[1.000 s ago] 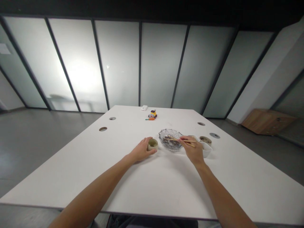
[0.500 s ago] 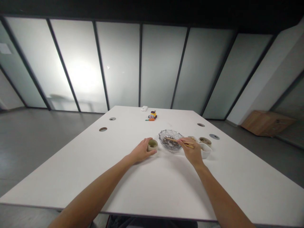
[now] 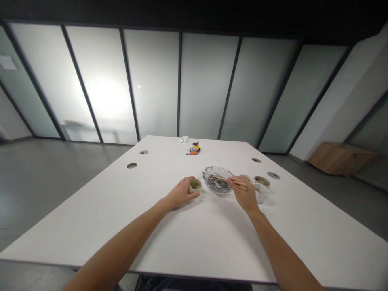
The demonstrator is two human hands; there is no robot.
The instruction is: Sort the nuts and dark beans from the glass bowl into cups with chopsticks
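My left hand (image 3: 182,193) curls around the left side of a small green cup (image 3: 195,186) standing on the white table. In my right hand (image 3: 244,193) is a pair of chopsticks (image 3: 220,178), closed in the fingers. Their tips reach left over a clear glass bowl (image 3: 207,182) with a scalloped rim. Small dark bits lie in that bowl; what they are is too small to tell. Just right of my right hand stand a white dish (image 3: 263,195), a brown round bowl (image 3: 262,181) and another white dish (image 3: 248,178), partly hidden by the hand.
Farther back on the table (image 3: 121,218) are a yellow toy car (image 3: 195,146), an orange toy carrot (image 3: 192,153) and a white box-like object (image 3: 184,139). Round cable holes (image 3: 131,165) open near the table's left and right sides. A wooden cabinet (image 3: 341,158) stands on the floor at right.
Hardly anything differs. Both hands keep their places, and the chopstick tips stay over the glass bowl. The whole view has shifted very slightly.
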